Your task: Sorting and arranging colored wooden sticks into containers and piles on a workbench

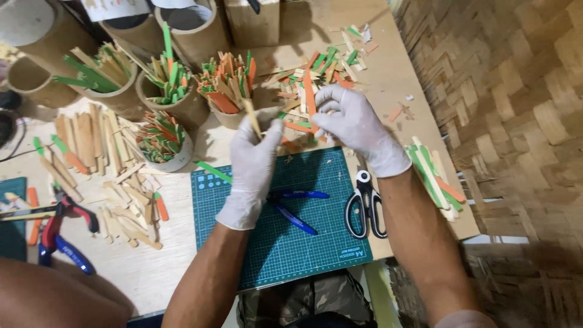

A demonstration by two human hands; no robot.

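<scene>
On the far left, a red and blue tool (57,228) lies on the wooden table (182,255). Next to it, plain flat sticks (124,212) lie in a loose heap. Behind them, round tubes (176,91) stand full of green, orange and plain sticks, so a lot of sticks look already sorted into tubes.

In the middle is the green cutting mat (291,243). A green stick (212,171) pokes over its top left corner. Blue pliers (294,209) rest on the mat, and nobody holds them.

Your left hand (252,167), in a white glove, pinches one plain stick (251,117) and holds it up. Your right hand (349,121), gloved too, reaches into the mixed pile of sticks (303,91) past the mat. Its fingers curl around an orange stick (310,97) there. That pile looks like what is left to do, and it is still big.

Black and white scissors (364,203) lie on the mat's right side. At the far right, a small stack of green, orange and plain sticks (434,179) sits by your right arm.
</scene>
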